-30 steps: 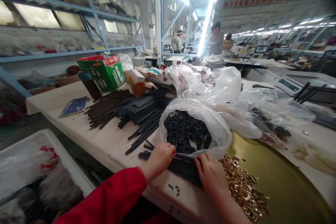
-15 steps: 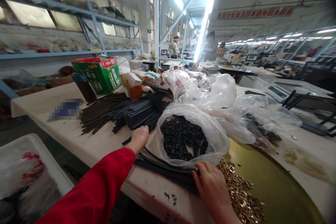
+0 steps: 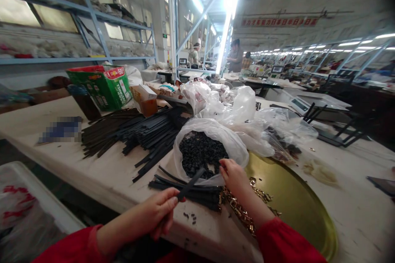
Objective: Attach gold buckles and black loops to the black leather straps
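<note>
At the near edge of the counter, a strip is lifted while the other hand dips into a bag.

The left hand has its fingers pinched on one black strip, raised off the small bundle of strips. The right hand reaches into the plastic bag of black beads; I cannot tell whether it grips any. It looks like a bead-fitting step, which next needs one bead picked. Gold clips lie on the round tray.

Bare tabletop left of strip pile
</note>
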